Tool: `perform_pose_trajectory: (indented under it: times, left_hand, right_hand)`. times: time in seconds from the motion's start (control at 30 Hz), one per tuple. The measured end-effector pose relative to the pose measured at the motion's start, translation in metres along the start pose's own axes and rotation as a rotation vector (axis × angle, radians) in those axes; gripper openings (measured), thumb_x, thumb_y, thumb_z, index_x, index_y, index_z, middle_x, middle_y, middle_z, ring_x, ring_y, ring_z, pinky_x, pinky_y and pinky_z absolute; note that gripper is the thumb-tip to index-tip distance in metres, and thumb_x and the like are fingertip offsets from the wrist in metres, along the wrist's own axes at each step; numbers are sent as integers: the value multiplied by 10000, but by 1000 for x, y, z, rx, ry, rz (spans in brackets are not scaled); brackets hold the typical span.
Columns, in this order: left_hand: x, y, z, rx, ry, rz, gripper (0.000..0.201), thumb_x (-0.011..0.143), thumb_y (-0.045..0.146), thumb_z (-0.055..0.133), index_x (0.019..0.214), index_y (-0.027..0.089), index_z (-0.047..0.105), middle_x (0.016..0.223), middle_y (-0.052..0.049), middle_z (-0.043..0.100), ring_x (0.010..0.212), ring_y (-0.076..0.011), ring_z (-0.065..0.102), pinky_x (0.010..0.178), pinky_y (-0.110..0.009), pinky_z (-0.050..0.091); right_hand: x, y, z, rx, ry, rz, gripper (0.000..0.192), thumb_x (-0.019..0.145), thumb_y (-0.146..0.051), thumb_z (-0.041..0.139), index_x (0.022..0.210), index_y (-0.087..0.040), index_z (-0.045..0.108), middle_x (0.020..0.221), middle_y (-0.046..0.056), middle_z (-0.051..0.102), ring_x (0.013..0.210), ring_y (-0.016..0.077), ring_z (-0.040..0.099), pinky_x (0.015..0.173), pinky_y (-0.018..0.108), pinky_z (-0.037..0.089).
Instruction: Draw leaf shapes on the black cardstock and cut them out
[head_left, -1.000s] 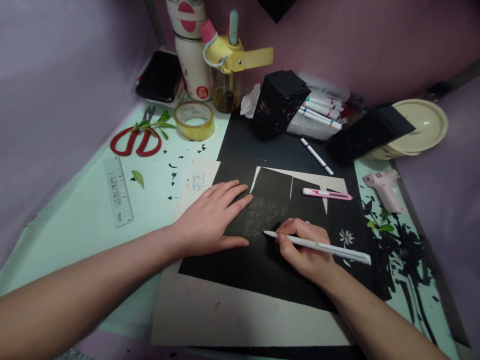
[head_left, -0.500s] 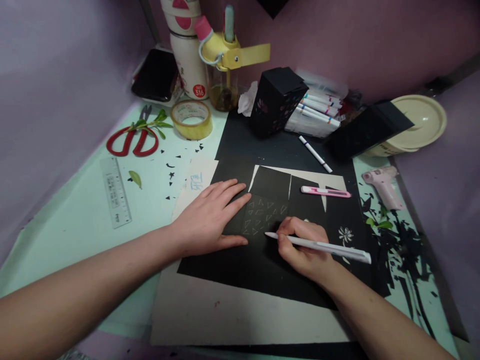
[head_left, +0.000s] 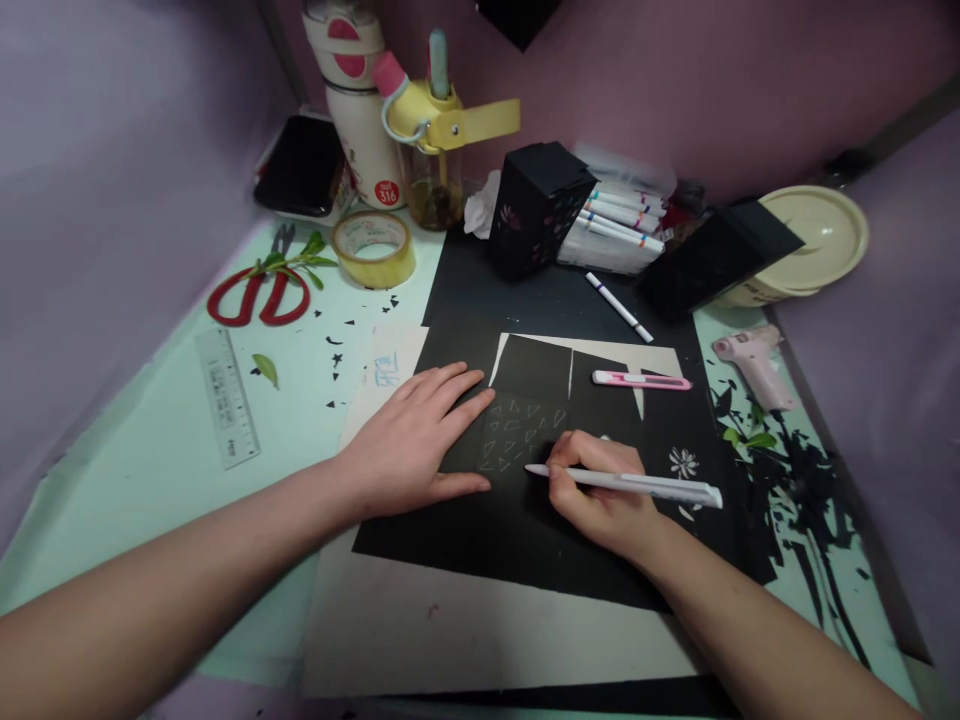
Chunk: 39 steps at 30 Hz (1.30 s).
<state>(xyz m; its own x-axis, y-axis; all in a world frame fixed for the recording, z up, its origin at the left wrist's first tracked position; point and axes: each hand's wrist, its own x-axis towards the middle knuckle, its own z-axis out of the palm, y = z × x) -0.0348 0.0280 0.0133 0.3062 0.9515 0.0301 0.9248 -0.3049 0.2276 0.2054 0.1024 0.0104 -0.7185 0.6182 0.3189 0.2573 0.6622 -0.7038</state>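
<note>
My left hand (head_left: 416,445) lies flat, fingers spread, on a sheet of black paper (head_left: 480,520), holding it down. My right hand (head_left: 596,495) grips a white pen (head_left: 645,485) whose tip rests on the paper just below a patch of small pale triangles (head_left: 521,430) drawn on it. A small white flower cut-out (head_left: 683,462) shows in the black paper to the right of my right hand. The black paper lies on a pale board (head_left: 450,625).
A pink utility knife (head_left: 641,380), a white marker (head_left: 619,307), a pink glue gun (head_left: 754,360), black paper boxes (head_left: 536,205), a marker pack (head_left: 619,225), a tape roll (head_left: 373,247), red scissors (head_left: 259,295), a ruler (head_left: 225,395), bottles (head_left: 360,100) and black scraps (head_left: 795,490) surround the paper.
The view has shifted slightly, moving everything a little left and up. My right hand and pen tip stay at the lower edge of the triangle patch; the left hand keeps pressing the paper.
</note>
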Motion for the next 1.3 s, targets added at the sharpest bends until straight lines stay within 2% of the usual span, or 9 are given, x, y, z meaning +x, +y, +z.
perform_pose_trajectory:
  times: [0.37,0.67,0.9,1.03,1.17,1.3]
  left_hand:
    - [0,0,0,20,3,9,869,830,698,577,1464,130,402,1549,-179,356,1441,-362,289,1152,-528,311]
    - [-1,-1,1,26,3,10,872,833,711,560,1471,142,390,1554,-173,350,1446,-357,281,1150,-529,311]
    - [-1,-2,1,30,5,17,879,831,721,552,1467,135,398,1548,-178,358,1439,-365,294,1143,-540,323]
    - [-1,-2,1,25,6,15,872,835,718,549,1464,132,402,1544,-181,363,1438,-371,293,1140,-549,325]
    - [-1,-1,0,11,8,16,868,833,713,558,1467,141,399,1542,-179,367,1437,-378,294,1138,-557,326]
    - [0,-1,-2,10,9,15,862,829,703,572,1463,144,403,1539,-181,369,1436,-382,295,1137,-558,327]
  right_hand:
    - [0,1,4,11,23,-53,149,844,-119,572,714,-191,553,660,2,656,559,104,601,556,208,430]
    - [0,1,1,-1,18,-43,189,816,-108,547,656,-196,498,605,-10,598,493,103,539,496,233,388]
    - [-5,2,1,212,330,-109,156,804,-53,574,789,-208,577,676,-15,600,563,123,580,525,261,453]
    - [-5,4,-2,239,396,-117,177,817,-57,577,890,-213,619,733,3,616,621,149,596,561,294,479]
    - [0,3,-5,158,452,-128,270,840,-41,560,1029,-217,637,851,29,644,727,164,607,648,322,502]
    - [3,1,-3,101,478,-133,272,834,-40,581,1023,-231,625,880,31,639,800,179,612,719,349,509]
